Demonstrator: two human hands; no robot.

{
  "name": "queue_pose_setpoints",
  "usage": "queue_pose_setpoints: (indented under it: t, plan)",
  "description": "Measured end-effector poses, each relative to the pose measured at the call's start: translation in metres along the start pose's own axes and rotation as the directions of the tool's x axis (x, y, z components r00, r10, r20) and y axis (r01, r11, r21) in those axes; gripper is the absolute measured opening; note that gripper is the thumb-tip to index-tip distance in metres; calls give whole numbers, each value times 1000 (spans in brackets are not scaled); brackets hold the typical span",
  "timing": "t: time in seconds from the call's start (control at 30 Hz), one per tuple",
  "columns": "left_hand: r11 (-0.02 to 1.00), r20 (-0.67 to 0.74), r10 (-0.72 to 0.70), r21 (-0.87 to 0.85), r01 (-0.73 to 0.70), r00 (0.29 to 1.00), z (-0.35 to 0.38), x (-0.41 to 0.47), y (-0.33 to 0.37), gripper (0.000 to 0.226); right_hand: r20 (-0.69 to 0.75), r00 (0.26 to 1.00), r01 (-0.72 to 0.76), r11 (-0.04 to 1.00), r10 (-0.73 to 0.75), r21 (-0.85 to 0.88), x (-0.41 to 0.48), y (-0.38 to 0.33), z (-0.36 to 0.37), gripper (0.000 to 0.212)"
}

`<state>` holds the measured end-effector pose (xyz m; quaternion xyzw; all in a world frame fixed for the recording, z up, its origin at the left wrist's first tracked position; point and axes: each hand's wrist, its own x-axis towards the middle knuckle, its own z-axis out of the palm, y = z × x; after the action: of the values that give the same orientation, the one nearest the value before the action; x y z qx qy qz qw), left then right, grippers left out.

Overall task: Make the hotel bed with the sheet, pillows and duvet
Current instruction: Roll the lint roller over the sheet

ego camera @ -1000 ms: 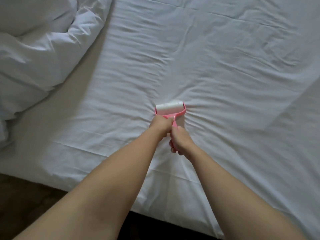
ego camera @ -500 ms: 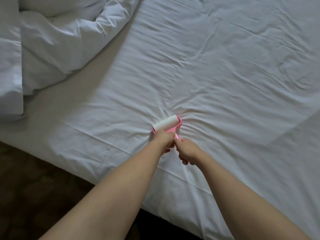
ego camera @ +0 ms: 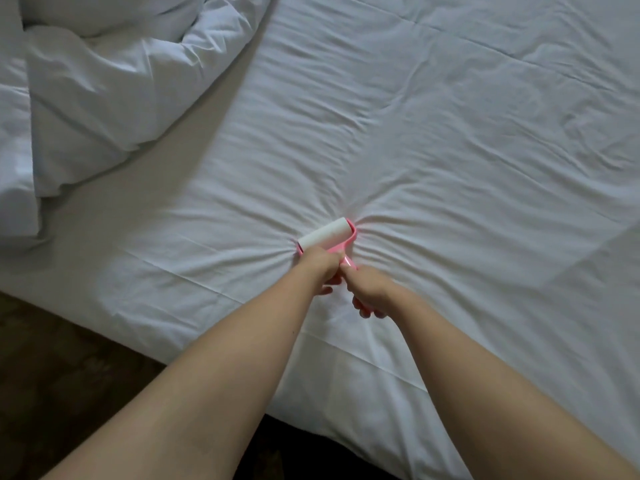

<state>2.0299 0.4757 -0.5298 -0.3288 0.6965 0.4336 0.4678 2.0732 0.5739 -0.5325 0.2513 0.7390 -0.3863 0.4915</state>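
Current state: both hands grip a pink lint roller [ego camera: 327, 242] pressed onto the white sheet [ego camera: 433, 140], a short way in from the near edge of the bed [ego camera: 207, 299]. The left hand [ego camera: 320, 268] is clenched around the frame just behind the roll; the right hand [ego camera: 369, 291] is clenched around the handle, fingers [ego camera: 363, 311] curled under. The duvet [ego camera: 104, 88] lies bunched at the far left corner.

Risk: the sheet puckers in radiating creases around the roll — adhesive drag under heavy pressure could pull the cloth off the mattress or set new wrinkles. Likely cause: too much downward force, or an angled stroke.

Not visible: no pillows in frame; most of the handle is hidden inside the hands; the bed's other edges are cut off, so how the sheet is tucked cannot be judged.
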Motion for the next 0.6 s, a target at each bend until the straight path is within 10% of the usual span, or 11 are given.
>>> queue_pose_setpoints:
  t: [0.27,0.6]
  plan:
    - [991,139,-72,118,56,988,37,-45,-38,21,74,987,-148,986,143,70,-45,59,8,56]
    - [958,229,145,210,-194,963,49,-45,-28,22,-172,980,-7,886,98,464,-68,68,20,48]
